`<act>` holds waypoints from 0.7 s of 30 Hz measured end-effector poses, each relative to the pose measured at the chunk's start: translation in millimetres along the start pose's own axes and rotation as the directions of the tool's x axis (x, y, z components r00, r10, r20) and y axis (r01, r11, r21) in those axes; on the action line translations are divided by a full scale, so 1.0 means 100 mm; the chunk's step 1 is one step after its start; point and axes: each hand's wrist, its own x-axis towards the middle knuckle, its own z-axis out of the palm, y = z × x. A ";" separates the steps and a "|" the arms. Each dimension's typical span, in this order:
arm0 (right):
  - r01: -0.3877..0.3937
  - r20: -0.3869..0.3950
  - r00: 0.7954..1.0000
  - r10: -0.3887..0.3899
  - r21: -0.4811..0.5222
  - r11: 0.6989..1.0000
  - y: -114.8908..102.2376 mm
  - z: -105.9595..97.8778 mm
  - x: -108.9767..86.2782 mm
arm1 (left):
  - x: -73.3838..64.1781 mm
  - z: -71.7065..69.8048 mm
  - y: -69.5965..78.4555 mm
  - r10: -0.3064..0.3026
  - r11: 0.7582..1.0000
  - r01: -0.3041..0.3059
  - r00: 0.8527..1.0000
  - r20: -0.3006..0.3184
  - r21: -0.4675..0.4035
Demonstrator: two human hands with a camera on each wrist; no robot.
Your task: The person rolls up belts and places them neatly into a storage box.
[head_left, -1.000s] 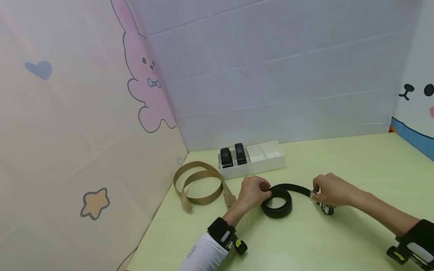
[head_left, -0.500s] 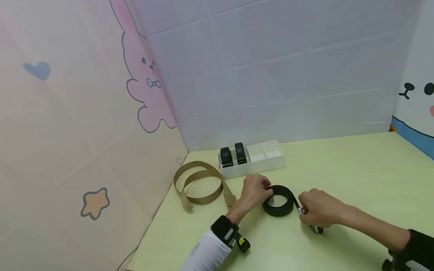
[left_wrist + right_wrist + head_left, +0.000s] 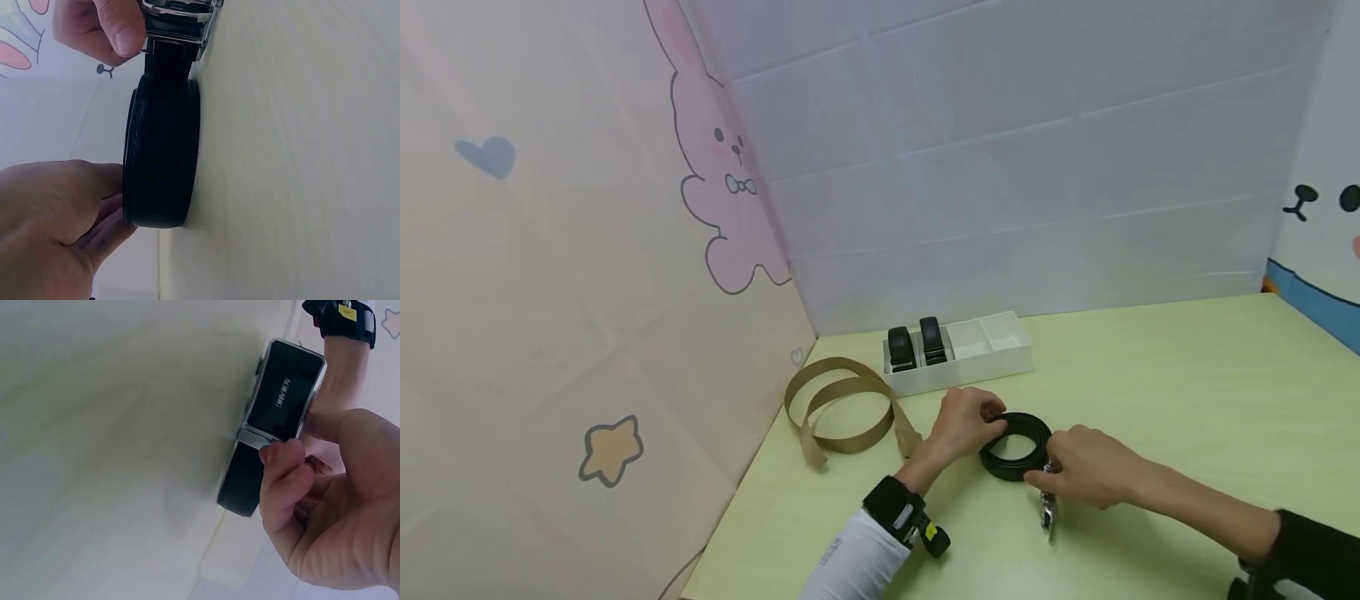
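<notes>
A black belt [image 3: 1011,472] lies coiled in a ring on the table. Its left side is pinched between thumb and fingers of my left hand [image 3: 964,423]; some fingertips are hidden behind the coil in the left wrist view. At the coil's right side, my right hand [image 3: 1092,468] grips the buckle end, with the shiny metal buckle [image 3: 1048,510] pointing toward me. The right wrist view shows the dark buckle plate [image 3: 285,390] with lettering, and curled fingers at its edge. The strap runs from the buckle straight into the coil [image 3: 162,150].
Behind the hands stands a white divided box [image 3: 966,375], two rolled black belts [image 3: 932,340] upright in its left compartments. A tan webbing belt [image 3: 850,442] lies loosely looped on the table left of my left hand. Fabric walls [image 3: 1000,167] enclose the table [image 3: 1187,375].
My right hand has moved left and toward me, bringing the buckle in and wrapping the loose strap around the coil. My left hand has stayed nearly still at the coil.
</notes>
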 end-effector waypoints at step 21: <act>0.268 0.020 0.963 -0.267 -0.111 0.957 0.31 -0.29 0.87 | 0.07 0.01 -0.11 0.039 0.999 -0.038 0.999 0.027 -0.027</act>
